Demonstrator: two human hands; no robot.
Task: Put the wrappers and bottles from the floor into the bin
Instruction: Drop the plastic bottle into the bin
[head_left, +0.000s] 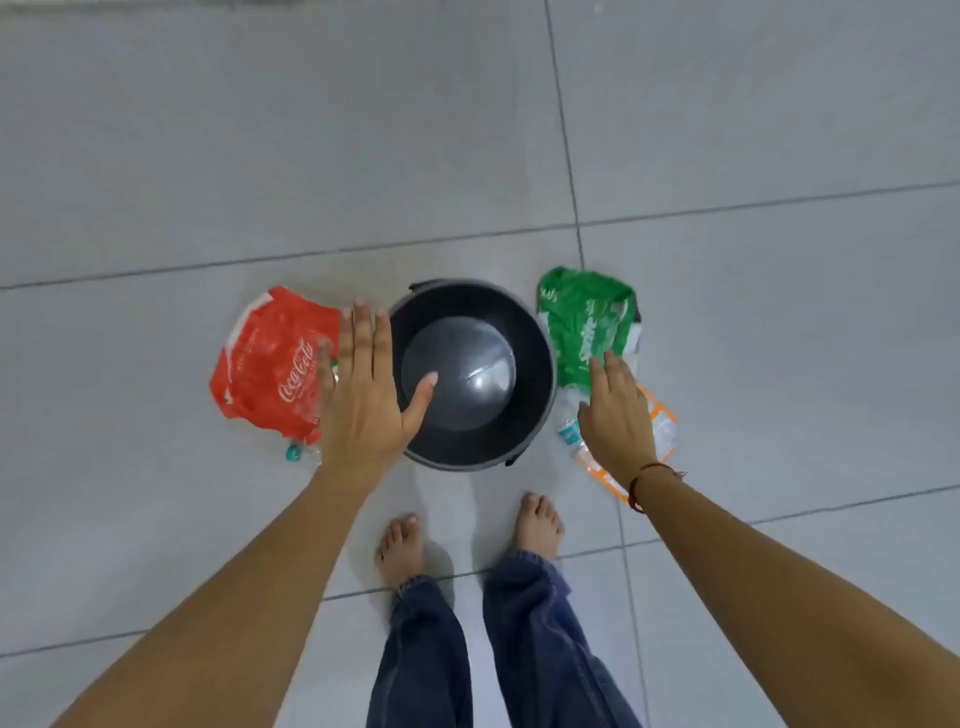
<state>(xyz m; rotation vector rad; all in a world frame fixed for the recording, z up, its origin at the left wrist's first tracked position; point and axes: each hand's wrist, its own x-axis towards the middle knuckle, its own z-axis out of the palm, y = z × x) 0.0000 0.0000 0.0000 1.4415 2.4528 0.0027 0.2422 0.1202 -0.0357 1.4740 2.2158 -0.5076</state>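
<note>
A round dark bin (540, 332) stands on the tiled floor, with nothing visible inside it. Left of it lies a red Coca-Cola wrapper (270, 364), with a clear bottle's teal cap (294, 453) showing at its lower edge. Right of the bin lies a green Sprite wrapper (584, 322), and below it a clear bottle (569, 423) and an orange-edged wrapper (662, 426). My left hand (363, 395) hovers flat and open over the bin's left rim and the red wrapper. Spread over the clear bottle and orange-edged wrapper, my right hand (618, 415) holds nothing.
My two bare feet (400, 545) (537, 525) and blue trouser legs stand just below the bin. Grey floor tiles with dark grout lines stretch all around.
</note>
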